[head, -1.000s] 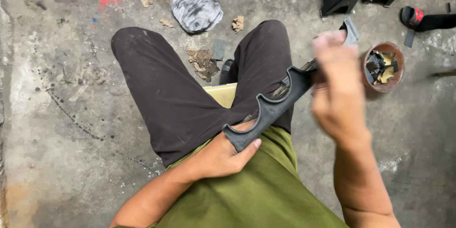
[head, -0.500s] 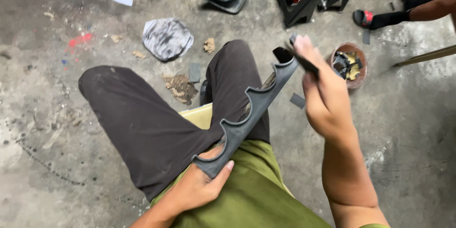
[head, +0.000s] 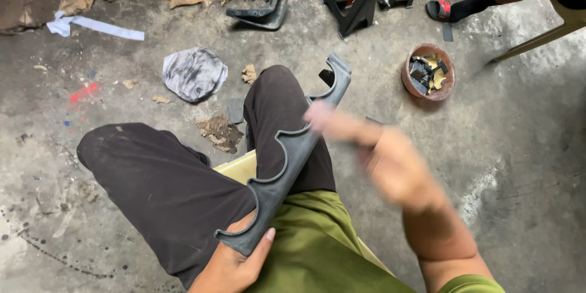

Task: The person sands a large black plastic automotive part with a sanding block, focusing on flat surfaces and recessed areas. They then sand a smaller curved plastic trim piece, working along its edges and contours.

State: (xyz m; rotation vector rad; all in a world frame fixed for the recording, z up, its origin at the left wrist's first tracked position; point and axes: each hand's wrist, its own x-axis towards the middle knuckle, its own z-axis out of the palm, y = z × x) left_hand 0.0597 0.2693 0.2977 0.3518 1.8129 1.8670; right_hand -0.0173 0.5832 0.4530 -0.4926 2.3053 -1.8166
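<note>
Two hands on scalloped black bracket [head: 287,165]: left hand [head: 235,262] grips lower end, blurred right hand [head: 372,152] fingertips touch middle.

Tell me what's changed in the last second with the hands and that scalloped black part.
The right hand has slid down from the far tip of the scalloped black part to its middle, blurred in motion. The part now stands steeper across the lap. The left hand keeps gripping the near end; the bowl of scraps stays on the floor.

Both hands, left hand [head: 235,262] and right hand [head: 390,162], hold a scalloped black bracket [head: 287,159].
</note>
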